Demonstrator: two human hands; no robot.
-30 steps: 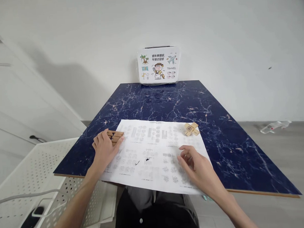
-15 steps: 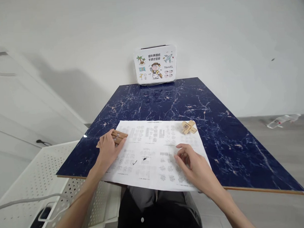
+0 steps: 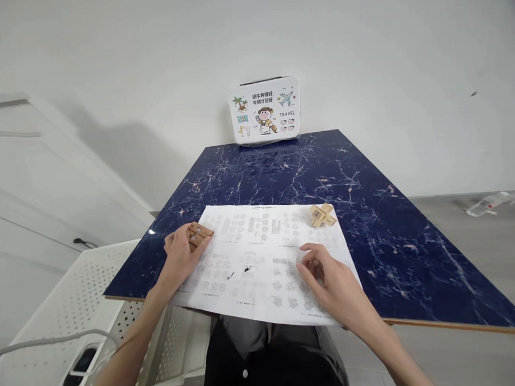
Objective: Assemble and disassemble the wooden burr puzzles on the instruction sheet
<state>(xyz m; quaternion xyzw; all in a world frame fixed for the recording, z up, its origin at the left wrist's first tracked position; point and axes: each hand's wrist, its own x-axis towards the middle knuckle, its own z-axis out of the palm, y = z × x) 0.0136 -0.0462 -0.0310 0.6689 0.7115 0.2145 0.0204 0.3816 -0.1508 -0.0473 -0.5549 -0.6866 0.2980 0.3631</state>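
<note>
A white printed instruction sheet (image 3: 259,255) lies on the dark blue marbled table (image 3: 368,211). My left hand (image 3: 180,259) grips a bundle of brown wooden puzzle bars (image 3: 198,233) at the sheet's left edge. My right hand (image 3: 332,280) rests on the sheet's right side, fingers loosely curled, with nothing visible in them. An assembled light wooden burr puzzle (image 3: 321,215) stands on the sheet's far right corner, apart from both hands.
A white box with cartoon travel pictures (image 3: 265,109) stands against the wall at the table's far edge. A white perforated cart (image 3: 54,312) with a cable sits at the left. A plastic bottle (image 3: 494,201) lies on the floor at the right.
The view has shifted slightly. My left hand has turned the wooden bars a little; my right hand has stayed on the sheet.
</note>
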